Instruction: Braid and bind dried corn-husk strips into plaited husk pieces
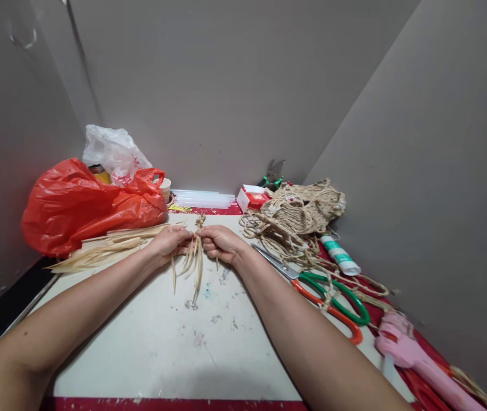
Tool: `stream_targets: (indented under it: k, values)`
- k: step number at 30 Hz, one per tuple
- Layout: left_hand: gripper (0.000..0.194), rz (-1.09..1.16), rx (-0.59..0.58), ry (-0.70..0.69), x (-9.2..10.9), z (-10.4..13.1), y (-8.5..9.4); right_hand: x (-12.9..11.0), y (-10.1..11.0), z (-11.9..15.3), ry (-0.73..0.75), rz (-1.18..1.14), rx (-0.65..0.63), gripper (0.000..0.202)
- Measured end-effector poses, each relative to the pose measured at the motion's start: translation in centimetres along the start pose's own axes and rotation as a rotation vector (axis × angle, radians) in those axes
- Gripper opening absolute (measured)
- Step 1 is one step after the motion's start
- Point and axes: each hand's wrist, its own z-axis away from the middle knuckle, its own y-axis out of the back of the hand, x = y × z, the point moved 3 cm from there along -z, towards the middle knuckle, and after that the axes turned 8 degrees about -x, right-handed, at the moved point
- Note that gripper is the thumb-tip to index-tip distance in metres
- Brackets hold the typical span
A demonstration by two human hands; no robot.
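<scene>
Both hands meet near the far middle of the white board (161,348). My left hand (173,240) pinches dry, straw-coloured plant strips (198,268) from the left. From the right, my right hand (220,242) grips the same strips, its fingers curled in. Loose ends of the strips hang down toward me between the hands. A small knotted or braided piece (201,220) sticks up just beyond them. More flat dry strips (110,245) lie in a pile beside my left forearm. Which strip each finger holds is too small to tell.
Large scissors (312,285) with green and orange handles lie right of my right forearm, near coiled braided cord (298,211) and a pink glue gun (414,354). A red plastic bag (93,205) sits at left. Clear sticks (202,198) and a red-white box (253,198) stand behind.
</scene>
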Motion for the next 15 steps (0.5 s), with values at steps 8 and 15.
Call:
stream_targets:
  k: [8,15]
  values:
    - [0.020,-0.070,-0.099,-0.007,-0.40,-0.05,0.26,0.28,-0.01,0.25,-0.029,0.068,-0.039,0.023]
    - [0.017,-0.140,-0.023,-0.055,-0.54,-0.19,0.67,0.28,-0.15,0.24,-0.037,0.078,-0.028,0.028]
